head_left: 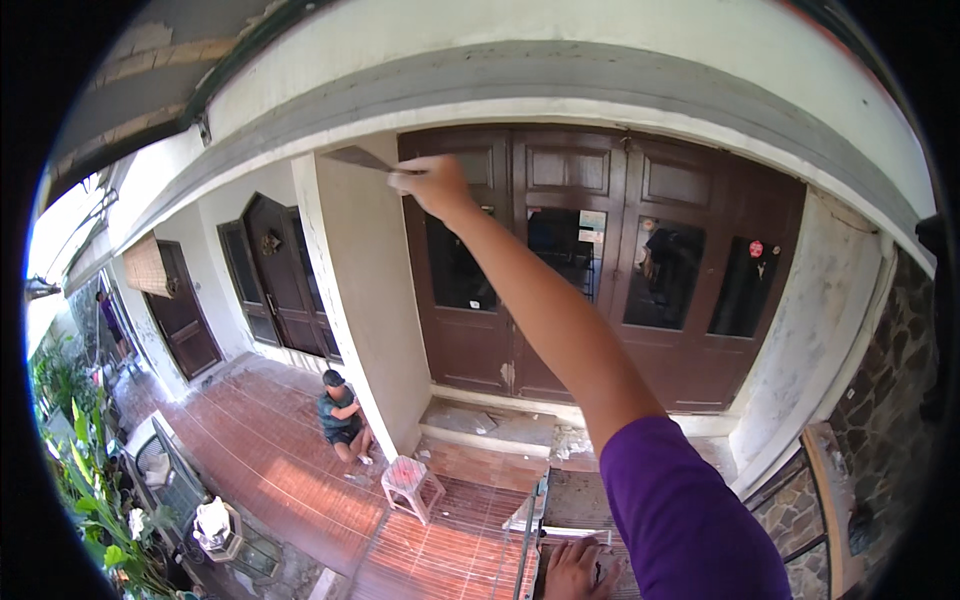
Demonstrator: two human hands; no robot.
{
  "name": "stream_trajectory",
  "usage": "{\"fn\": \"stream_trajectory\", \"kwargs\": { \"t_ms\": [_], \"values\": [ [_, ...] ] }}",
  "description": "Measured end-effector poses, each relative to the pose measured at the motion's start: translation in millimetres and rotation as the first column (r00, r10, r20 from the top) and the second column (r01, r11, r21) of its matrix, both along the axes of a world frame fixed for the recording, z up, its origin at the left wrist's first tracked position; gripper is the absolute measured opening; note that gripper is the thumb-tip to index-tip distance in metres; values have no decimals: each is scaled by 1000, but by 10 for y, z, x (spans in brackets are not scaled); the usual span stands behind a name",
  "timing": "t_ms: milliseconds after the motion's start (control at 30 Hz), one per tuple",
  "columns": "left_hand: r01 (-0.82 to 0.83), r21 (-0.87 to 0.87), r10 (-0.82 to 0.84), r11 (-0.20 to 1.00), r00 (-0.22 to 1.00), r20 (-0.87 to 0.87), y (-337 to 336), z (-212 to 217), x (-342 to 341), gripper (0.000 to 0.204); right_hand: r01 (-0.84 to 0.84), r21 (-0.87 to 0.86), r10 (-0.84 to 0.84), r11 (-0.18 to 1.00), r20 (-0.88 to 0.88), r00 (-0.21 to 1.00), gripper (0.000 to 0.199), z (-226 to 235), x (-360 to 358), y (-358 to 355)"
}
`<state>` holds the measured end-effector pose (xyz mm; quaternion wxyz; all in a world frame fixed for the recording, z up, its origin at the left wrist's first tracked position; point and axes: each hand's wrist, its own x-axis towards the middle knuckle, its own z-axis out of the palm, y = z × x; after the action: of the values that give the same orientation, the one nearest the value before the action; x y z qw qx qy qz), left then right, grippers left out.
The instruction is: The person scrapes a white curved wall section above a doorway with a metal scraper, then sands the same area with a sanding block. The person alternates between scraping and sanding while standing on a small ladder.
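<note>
Jutting left, a grey blade (358, 157) extends from the right grip (432, 185).

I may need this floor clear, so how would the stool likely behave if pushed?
The stool looks like moulded plastic, so it is probably light for its size. Its legs appear to splay outward, so a low push might slide it across the tiles rather than tip it.

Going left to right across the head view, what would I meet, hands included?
Blind, door ornament, flat tool, right hand, left hand, red sticker.
</note>
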<state>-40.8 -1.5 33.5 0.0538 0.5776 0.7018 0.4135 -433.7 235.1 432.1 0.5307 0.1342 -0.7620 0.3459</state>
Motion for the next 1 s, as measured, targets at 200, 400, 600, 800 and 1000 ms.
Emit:
{"fn": "stream_trajectory", "kwargs": {
  "t_ms": [200, 400, 600, 800, 1000],
  "values": [
    [-105, 173, 116, 979, 992, -52, 36, 122, 41, 40, 142, -165, -111, 976, 184, 977, 42, 241, 2217, 801],
    [-177, 166, 190, 970, 980, -64, 81, 272, 79, 26, 361, -325, -294, 874, 238, 926, 43, 310, 4038, 1221],
    [-204, 151, 215, 967, 975, -60, 77, 375, 154, 25, 191, -213, -185, 958, 47, 982, 30, 353, 3268, 955],
    [-228, 81, 235, 970, 969, -79, 13, 405, 240, 25, 120, -374, -114, 920, 39, 993, 34, 144, 2764, 829],
    [-267, 159, 288, 951, 948, -133, -26, 416, 270, 28, 167, -495, -263, 853, -130, 956, 42, -304, 4747, 1550]
  ]
}}
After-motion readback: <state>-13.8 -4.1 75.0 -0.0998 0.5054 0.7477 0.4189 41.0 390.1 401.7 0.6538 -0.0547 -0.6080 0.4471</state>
